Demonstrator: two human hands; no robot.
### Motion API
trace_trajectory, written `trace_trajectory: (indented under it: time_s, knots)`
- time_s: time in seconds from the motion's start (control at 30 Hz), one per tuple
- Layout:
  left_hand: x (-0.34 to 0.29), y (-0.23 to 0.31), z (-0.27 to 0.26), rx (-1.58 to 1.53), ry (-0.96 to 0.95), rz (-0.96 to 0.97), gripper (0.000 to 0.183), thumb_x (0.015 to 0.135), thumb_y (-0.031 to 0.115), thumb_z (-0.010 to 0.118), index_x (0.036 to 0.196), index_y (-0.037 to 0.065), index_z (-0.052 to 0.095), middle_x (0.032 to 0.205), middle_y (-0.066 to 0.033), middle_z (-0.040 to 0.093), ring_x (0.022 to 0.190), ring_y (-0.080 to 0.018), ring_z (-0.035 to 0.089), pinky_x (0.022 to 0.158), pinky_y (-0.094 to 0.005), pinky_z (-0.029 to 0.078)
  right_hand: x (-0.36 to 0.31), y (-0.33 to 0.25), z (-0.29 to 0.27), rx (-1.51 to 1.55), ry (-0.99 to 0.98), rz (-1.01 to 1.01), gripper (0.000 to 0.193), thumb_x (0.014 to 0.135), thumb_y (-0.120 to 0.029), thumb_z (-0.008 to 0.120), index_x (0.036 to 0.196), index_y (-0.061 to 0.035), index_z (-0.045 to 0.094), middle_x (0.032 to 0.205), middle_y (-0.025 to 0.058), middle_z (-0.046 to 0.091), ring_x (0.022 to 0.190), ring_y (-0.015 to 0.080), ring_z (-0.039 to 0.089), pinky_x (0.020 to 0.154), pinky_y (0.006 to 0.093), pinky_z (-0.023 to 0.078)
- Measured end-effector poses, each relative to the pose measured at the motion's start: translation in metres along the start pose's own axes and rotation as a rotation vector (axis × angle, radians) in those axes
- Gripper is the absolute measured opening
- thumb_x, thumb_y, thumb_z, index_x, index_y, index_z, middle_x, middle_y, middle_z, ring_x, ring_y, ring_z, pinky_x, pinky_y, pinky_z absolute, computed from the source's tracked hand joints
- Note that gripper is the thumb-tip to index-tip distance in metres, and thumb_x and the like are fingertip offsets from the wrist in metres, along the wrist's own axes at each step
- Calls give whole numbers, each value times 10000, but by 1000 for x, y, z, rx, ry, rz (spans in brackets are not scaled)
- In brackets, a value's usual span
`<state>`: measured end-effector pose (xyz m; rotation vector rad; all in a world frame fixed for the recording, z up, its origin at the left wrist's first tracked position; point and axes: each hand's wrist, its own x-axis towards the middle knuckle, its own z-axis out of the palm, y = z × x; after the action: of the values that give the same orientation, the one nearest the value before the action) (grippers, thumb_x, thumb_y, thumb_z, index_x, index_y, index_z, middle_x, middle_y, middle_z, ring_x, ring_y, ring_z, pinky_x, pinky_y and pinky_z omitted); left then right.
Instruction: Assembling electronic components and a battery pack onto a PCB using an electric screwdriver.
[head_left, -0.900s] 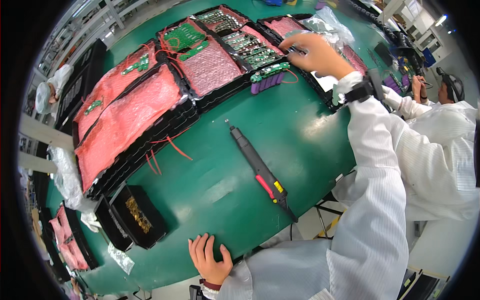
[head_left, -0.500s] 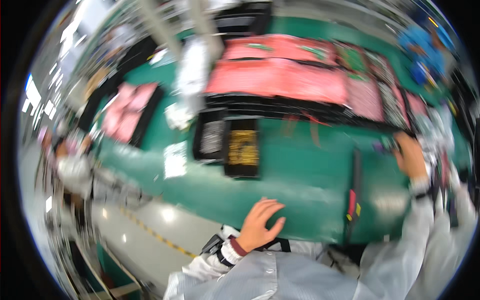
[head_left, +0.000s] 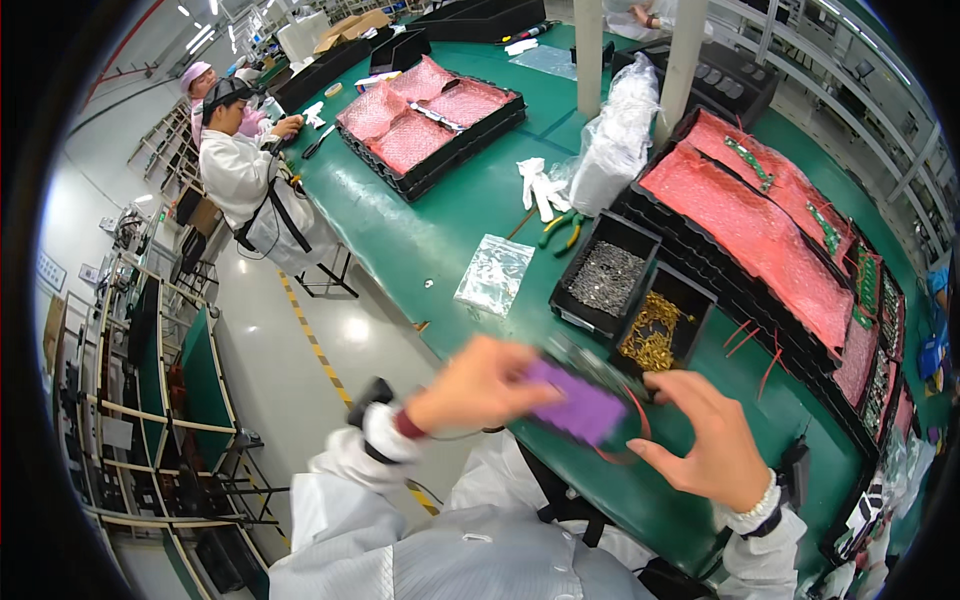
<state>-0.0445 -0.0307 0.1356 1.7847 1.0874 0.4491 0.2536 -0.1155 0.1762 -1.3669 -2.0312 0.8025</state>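
Observation:
A purple block (head_left: 578,402), fixed to a dark greenish part and trailing a red wire, hangs blurred over the table's near edge. My left hand (head_left: 478,385) is closed on its left end. At the block's right end, my right hand (head_left: 708,432) has thumb and forefinger apart, close to the red wire (head_left: 640,415); whether a fingertip touches is unclear. Just beyond stand two black bins, one with small silver metal parts (head_left: 607,275), the other with brass-coloured parts (head_left: 655,332).
Black trays of pink bubble wrap (head_left: 750,240) and green circuit boards (head_left: 828,230) line the right. Yellow-handled pliers (head_left: 562,232), white gloves (head_left: 540,188) and a clear bag (head_left: 495,275) lie past the bins. Another black tray (head_left: 410,180) sits far left, near a co-worker (head_left: 245,165).
My view has turned left. My right hand has brought the purple item from the table's right side to in front of me, and my left hand has closed on it.

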Motion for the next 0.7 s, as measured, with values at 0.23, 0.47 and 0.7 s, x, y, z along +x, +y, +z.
trace_trajectory:
  time_s: [0.23,0.47,0.7]
  knots:
    - [107,-163,-291,-350,885,-40,246,852,216,844,734,105,658,663,61,510,578,-61,453,498,-273,320,-6,25,-17,0,-11,254,537,814,-132,819,1299,-8,624,1262,162,643,1036,289,678,933,381,542]
    - [251,-234,-394,-840,1081,-161,259,892,130,773,1067,-12,646,1027,-128,672,933,-248,694,831,-320,618,-58,29,-14,38,274,714,484,817,8,726,1291,2,626,1265,138,617,1057,240,688,929,351,550]
    - [258,-312,-438,-837,796,-172,427,918,204,737,1303,92,589,1265,-223,599,1170,-415,620,995,-507,538,-103,13,-20,154,440,841,433,878,-27,691,1300,15,605,1245,125,620,1031,215,691,902,330,553]
